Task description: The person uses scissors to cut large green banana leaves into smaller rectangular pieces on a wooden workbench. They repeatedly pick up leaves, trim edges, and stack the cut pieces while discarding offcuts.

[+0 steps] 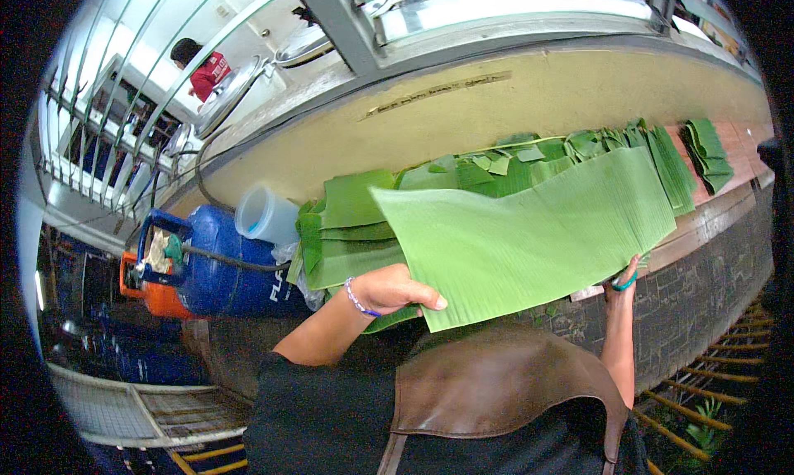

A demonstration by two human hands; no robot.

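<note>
Left hand (389, 291) clamped on near edge of big banana leaf (529, 235); right hand (622, 278) mostly hidden beneath leaf, grip not discernible. Blue gas cylinder (217, 264) left, white label, cup (265, 214) beside.

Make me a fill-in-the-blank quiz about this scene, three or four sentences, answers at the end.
1. Both hands hold one large ____ leaf.
2. The left hand wears a beaded ____ on its wrist.
3. The gas cylinder left of the leaf stacks is ____ in colour.
4. A clear plastic ____ rests against that cylinder.

Missing words: banana; bracelet; blue; jug
</note>
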